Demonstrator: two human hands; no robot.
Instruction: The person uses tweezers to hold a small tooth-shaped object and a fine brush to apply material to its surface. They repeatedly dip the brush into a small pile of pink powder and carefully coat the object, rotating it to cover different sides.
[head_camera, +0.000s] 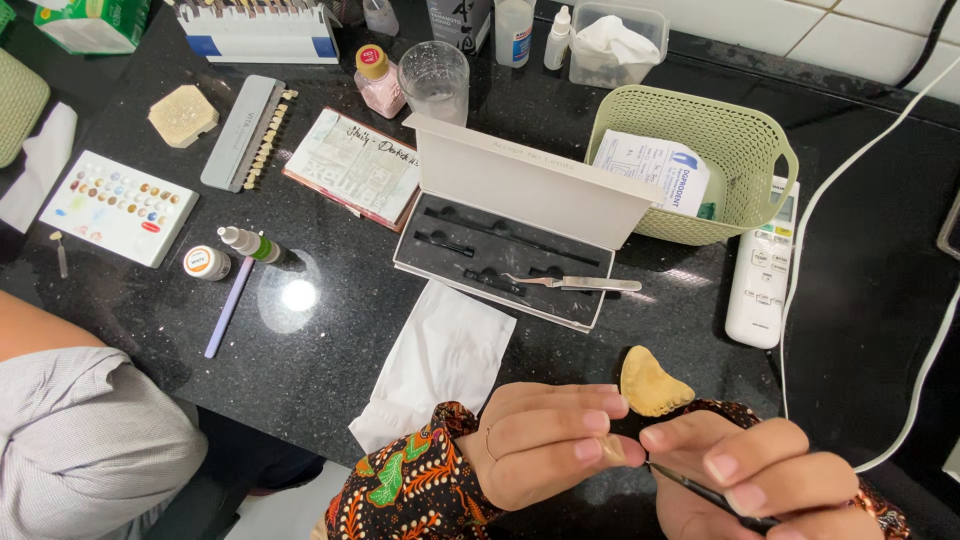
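While the left hand (545, 440) pinches a small tooth-like piece (612, 449) in a narrow fingertip grip, the right hand (760, 475) holds a thin dark brush (700, 490), its tip touching the piece. Fine detailing seems in hand; the next stroke calls for a steady tip. A yellowish dental cast (652, 383) lies just beyond the fingers on the black worktop (330, 350).

Dental lab — tooth shade guide (262, 138), plaster cast (183, 115).
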